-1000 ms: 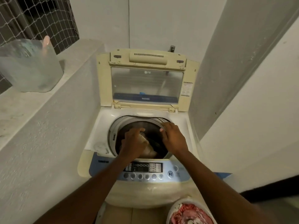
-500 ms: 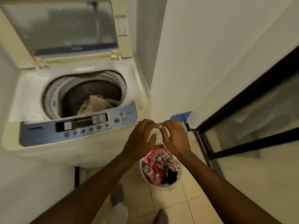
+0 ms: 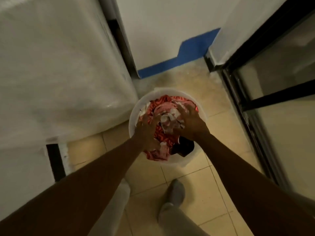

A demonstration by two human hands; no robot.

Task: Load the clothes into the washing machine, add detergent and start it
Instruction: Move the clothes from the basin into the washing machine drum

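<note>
A white bucket (image 3: pixel 134 114) stands on the tiled floor beside the washing machine's white body (image 3: pixel 59 74). It is full of red-and-white patterned clothes (image 3: pixel 164 106), with a dark garment (image 3: pixel 185 148) at its near right side. My left hand (image 3: pixel 146 132) lies on the left of the pile with its fingers spread. My right hand (image 3: pixel 190 122) presses on the right of the pile, fingers apart and sunk a little into the cloth. White cloth bunches up between the two hands. The machine's tub and panel are out of view.
A black-framed glass door (image 3: pixel 272 99) runs along the right side. A white wall with a blue strip (image 3: pixel 192 48) at its base is behind the bucket. My feet in grey socks (image 3: pixel 175 191) stand just in front of the bucket.
My view swung down from the machine's open tub to the floor. Both hands left the tub, crossed over the bucket and dropped onto the clothes in it.
</note>
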